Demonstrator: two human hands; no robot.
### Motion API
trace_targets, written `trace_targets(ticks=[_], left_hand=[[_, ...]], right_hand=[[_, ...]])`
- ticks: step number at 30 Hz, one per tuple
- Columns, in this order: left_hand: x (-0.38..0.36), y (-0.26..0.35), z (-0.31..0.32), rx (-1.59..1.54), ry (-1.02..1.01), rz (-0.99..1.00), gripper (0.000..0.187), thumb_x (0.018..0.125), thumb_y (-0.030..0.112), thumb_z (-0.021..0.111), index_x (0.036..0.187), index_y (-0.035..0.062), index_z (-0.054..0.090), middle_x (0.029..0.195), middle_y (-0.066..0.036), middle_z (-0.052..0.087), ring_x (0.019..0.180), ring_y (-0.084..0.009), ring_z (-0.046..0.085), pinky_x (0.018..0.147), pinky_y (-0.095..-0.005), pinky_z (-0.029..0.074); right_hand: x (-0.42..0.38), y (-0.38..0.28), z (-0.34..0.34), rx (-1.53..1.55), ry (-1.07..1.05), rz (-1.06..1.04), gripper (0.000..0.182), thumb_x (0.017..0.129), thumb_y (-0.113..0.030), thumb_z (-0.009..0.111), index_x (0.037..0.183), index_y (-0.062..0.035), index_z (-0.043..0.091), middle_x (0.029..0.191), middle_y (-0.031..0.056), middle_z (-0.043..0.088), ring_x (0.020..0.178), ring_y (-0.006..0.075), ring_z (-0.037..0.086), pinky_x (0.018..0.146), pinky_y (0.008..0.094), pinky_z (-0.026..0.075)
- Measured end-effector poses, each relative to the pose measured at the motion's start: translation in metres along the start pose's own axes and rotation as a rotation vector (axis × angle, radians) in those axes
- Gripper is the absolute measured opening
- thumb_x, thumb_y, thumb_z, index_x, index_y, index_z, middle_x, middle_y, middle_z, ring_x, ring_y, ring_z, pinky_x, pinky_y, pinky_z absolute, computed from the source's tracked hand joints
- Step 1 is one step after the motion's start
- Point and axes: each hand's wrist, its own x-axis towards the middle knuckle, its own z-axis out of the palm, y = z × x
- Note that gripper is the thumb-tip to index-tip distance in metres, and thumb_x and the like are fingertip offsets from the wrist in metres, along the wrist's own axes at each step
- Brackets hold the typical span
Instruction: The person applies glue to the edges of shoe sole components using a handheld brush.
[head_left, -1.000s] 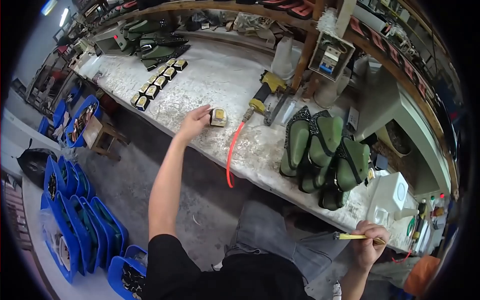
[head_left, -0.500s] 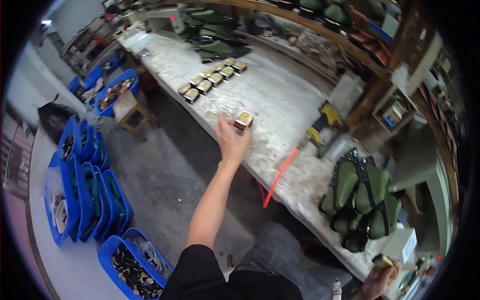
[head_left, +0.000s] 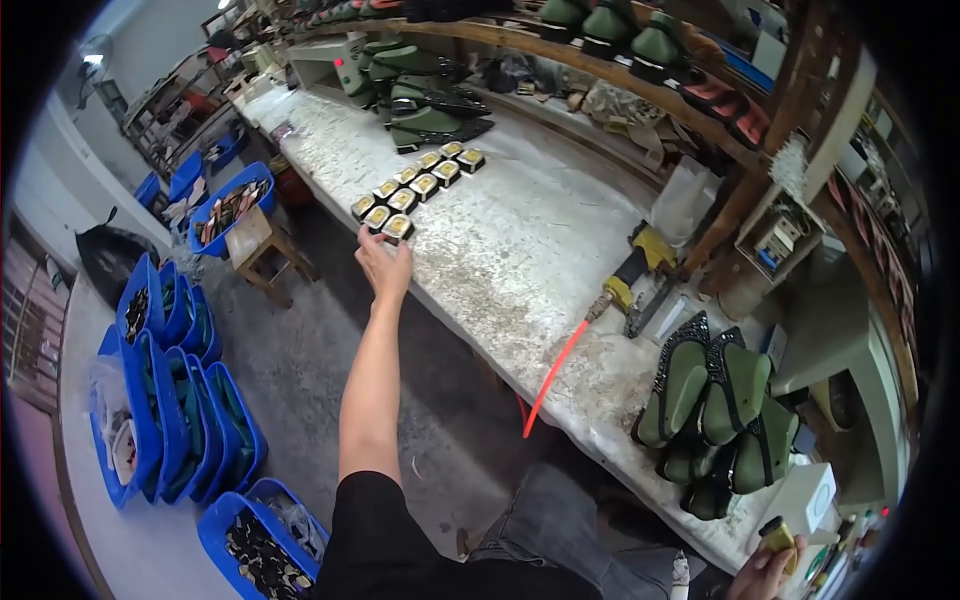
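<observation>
Near the table's front edge, my left hand [head_left: 384, 265] pinches a small black block heel [head_left: 398, 229] with a cream-and-yellow top. That heel stands at the near end of the rows of similar block heels [head_left: 424, 185], close beside its neighbours. Down at the lower right, my right hand [head_left: 762, 574] grips another block heel [head_left: 776, 533], whose yellowish face shows above the fingers. Part of the right hand is cut off by the frame's bottom edge.
Green shoe lasts with dark uppers [head_left: 705, 395] lie at the table's right, and more shoes [head_left: 415, 95] at its far end. A yellow-black air tool [head_left: 640, 265] with a red hose [head_left: 555, 375] rests on the worktable [head_left: 500, 290]. Blue bins [head_left: 140, 420] stand left.
My left hand has carried its block heel left and away from the table's middle, up to the end of the rows. My right hand still holds its heel. The view has shifted slightly.
</observation>
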Motion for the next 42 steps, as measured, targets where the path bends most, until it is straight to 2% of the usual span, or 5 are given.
trace_targets(ticks=[10, 20, 23, 30, 42], left_hand=[[-0.108, 0.142, -0.076, -0.197, 0.078, 0.315, 0.044, 0.087, 0.002, 0.070, 0.130, -0.0027, 0.058, 0.123, -0.018, 0.065, 0.111, -0.0286, 0.063, 0.096, -0.0373, 0.052], [-0.464, 0.483, -0.142, -0.917, -1.172, 0.840, 0.057, 0.076, -0.007, 0.056, 0.132, -0.0119, 0.048, 0.135, -0.034, 0.050, 0.129, -0.0496, 0.046, 0.109, -0.0539, 0.038], [-0.515, 0.508, -0.089, -0.275, -1.035, 0.975, 0.071, 0.075, -0.004, 0.060, 0.140, -0.0136, 0.034, 0.140, -0.049, 0.030, 0.136, -0.0648, 0.025, 0.108, -0.0721, 0.026], [-0.517, 0.500, -0.052, -0.042, -1.234, 0.781, 0.061, 0.076, -0.004, 0.061, 0.134, -0.0079, 0.042, 0.130, -0.037, 0.046, 0.120, -0.0532, 0.047, 0.098, -0.0584, 0.044], [-0.543, 0.435, -0.119, -0.635, -1.058, 0.672, 0.055, 0.079, 0.002, 0.068, 0.130, -0.0057, 0.048, 0.125, -0.026, 0.054, 0.107, -0.0409, 0.058, 0.095, -0.0462, 0.048]], right_hand=[[-0.013, -0.061, -0.063, 0.181, 0.455, 0.041, 0.040, 0.102, -0.009, 0.051, 0.141, -0.0012, 0.049, 0.115, 0.0139, 0.063, 0.058, 0.0089, 0.046, 0.050, 0.0199, 0.035], [-0.006, -0.103, -0.138, -0.594, 0.353, 0.334, 0.025, 0.093, -0.005, 0.062, 0.117, 0.0009, 0.068, 0.083, 0.0074, 0.068, 0.060, 0.0111, 0.064, 0.051, 0.0175, 0.042], [-0.005, -0.102, -0.167, -0.643, 0.313, 0.345, 0.023, 0.092, -0.005, 0.061, 0.113, 0.0012, 0.070, 0.086, 0.0103, 0.069, 0.061, 0.0126, 0.065, 0.053, 0.0198, 0.046], [0.000, -0.068, -0.183, -0.770, 0.163, 0.393, 0.024, 0.090, -0.004, 0.060, 0.110, 0.0042, 0.070, 0.084, 0.0120, 0.070, 0.059, 0.0148, 0.064, 0.055, 0.0254, 0.050], [0.002, -0.087, -0.169, -1.174, 0.040, 0.448, 0.022, 0.084, -0.006, 0.060, 0.101, 0.0037, 0.070, 0.076, 0.0123, 0.068, 0.055, 0.0163, 0.063, 0.052, 0.0272, 0.048]])
